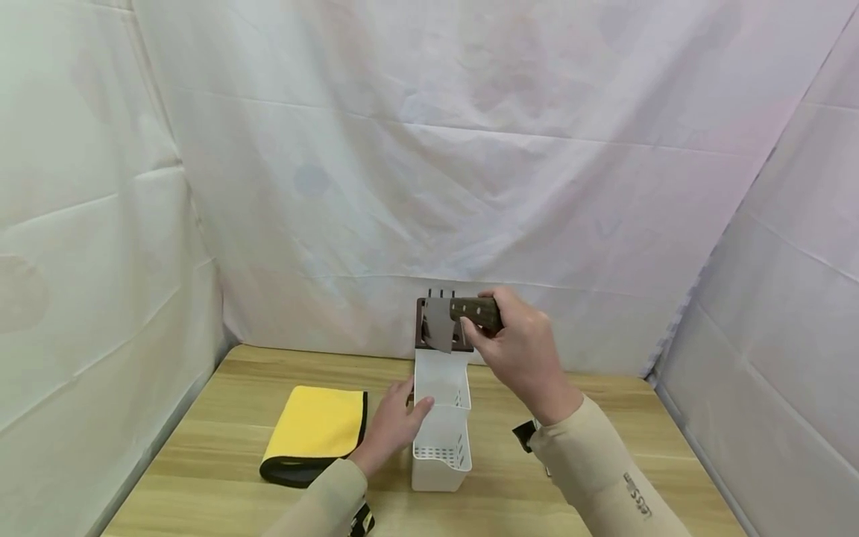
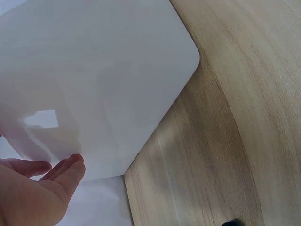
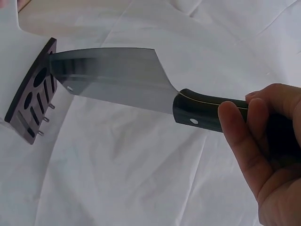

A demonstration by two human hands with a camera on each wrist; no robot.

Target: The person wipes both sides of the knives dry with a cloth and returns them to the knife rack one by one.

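Observation:
A white plastic knife rack (image 1: 438, 476) with stepped, perforated compartments stands on the table, a dark slotted top (image 1: 421, 324) at its back. My right hand (image 1: 526, 350) grips the dark riveted handle of a cleaver (image 3: 117, 77) above that top. In the right wrist view, the blade's far end is right at a slot of the dark top (image 3: 35, 96), with the blade slanting down to it. My left hand (image 1: 391, 424) rests against the rack's left side, thumb near a compartment's rim. Its extended fingers (image 2: 70, 174) touch the smooth side wall in the left wrist view.
A folded yellow cloth (image 1: 318, 421) with black edging lies left of my left hand. Under my right forearm, a small black item (image 1: 523, 434) is partly hidden. A black and yellow item (image 1: 362, 520) shows by the left sleeve. White curtains (image 1: 429, 186) hang behind and at the sides.

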